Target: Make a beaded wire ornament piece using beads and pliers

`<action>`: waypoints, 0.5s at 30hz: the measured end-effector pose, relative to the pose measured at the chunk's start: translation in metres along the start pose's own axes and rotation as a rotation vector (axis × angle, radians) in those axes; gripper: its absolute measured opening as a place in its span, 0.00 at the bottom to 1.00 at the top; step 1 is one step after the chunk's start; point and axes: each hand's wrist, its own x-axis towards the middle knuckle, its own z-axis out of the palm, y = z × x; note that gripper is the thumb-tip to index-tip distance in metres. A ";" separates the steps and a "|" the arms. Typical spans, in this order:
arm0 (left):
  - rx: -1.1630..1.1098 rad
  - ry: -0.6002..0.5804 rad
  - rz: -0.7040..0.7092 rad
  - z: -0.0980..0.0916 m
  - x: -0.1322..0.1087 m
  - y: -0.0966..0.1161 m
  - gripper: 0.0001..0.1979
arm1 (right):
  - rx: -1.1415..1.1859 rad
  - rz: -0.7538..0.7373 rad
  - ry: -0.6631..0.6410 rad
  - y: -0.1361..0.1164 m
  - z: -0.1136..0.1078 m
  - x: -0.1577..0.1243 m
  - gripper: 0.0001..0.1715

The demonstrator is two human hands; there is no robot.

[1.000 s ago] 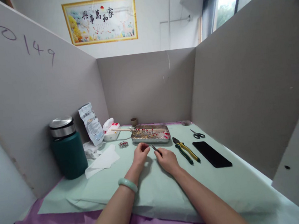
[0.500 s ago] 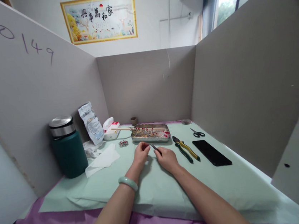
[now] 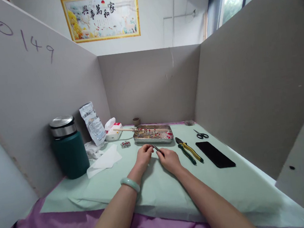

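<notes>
Two bare hands meet on a smooth pale-green cloth [image 3: 161, 191], just before one shallow steel tray [image 3: 153, 141] of beads. The right hand [image 3: 169, 160] has its fingers closed around one slim dark tool [image 3: 157, 149]. The left hand [image 3: 143, 157] pinches its fingertips together at the tool's tip; anything between them is too small to tell.

Soft window daylight, wide-angle edge distortion
</notes>
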 end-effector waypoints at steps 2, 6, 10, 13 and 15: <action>-0.015 -0.011 -0.011 0.000 0.001 0.000 0.09 | 0.003 -0.006 0.007 0.000 0.000 0.000 0.15; -0.027 0.001 -0.028 0.000 0.001 0.000 0.10 | 0.022 0.004 0.009 0.000 0.000 0.001 0.15; -0.069 0.015 -0.063 -0.001 0.001 0.001 0.11 | 0.090 -0.025 -0.013 0.000 0.001 0.001 0.16; -0.090 0.003 -0.082 -0.001 0.000 0.003 0.12 | 0.122 -0.010 -0.010 -0.001 0.000 0.001 0.17; -0.096 0.001 -0.082 -0.001 -0.001 0.005 0.12 | 0.123 0.017 -0.009 -0.001 -0.001 0.001 0.17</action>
